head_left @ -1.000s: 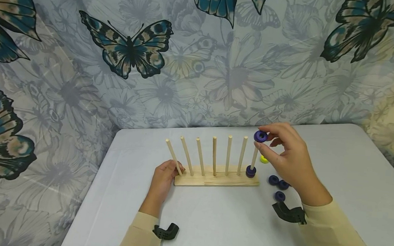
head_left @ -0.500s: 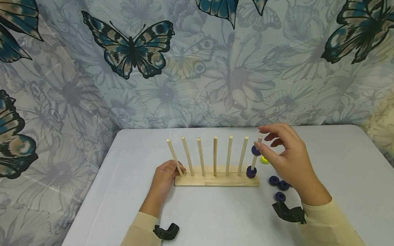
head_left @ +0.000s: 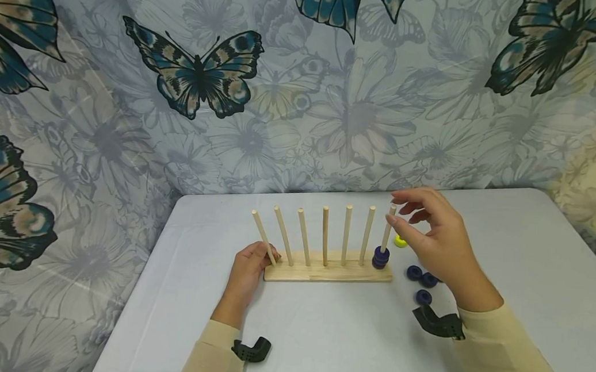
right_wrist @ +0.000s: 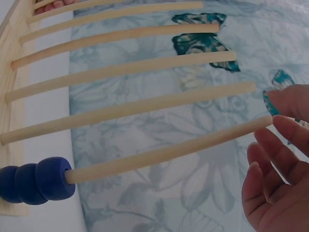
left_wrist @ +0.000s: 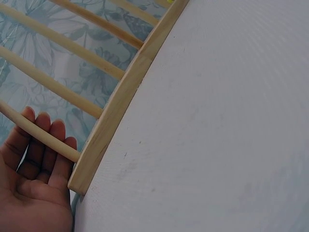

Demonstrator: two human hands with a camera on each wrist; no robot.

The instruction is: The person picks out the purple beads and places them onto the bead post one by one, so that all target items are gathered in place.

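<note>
A wooden peg stand [head_left: 323,274], a flat base with a row of upright pegs, stands on the table. My left hand [head_left: 249,261] holds its left end, fingers [left_wrist: 58,133] curled behind the outermost peg in the left wrist view. At the other end, a short stack of dark blue-purple rings [head_left: 380,257] sits at the bottom of the rightmost peg; the right wrist view shows the stacked rings [right_wrist: 36,180] touching each other. Beside that peg's top is my right hand [head_left: 436,242], thumb and fingers [right_wrist: 275,145] parted around the tip, holding no ring.
Loose purple rings [head_left: 414,273] lie on the table right of the stand, below my right hand. A yellow ring [head_left: 400,241] is partly hidden behind that hand. The white table [head_left: 318,337] backs onto a butterfly-print cloth [head_left: 360,115].
My right hand has let go of a purple ring at the top of the rightmost peg. That ring has dropped onto the stack below. The left hand has stayed put.
</note>
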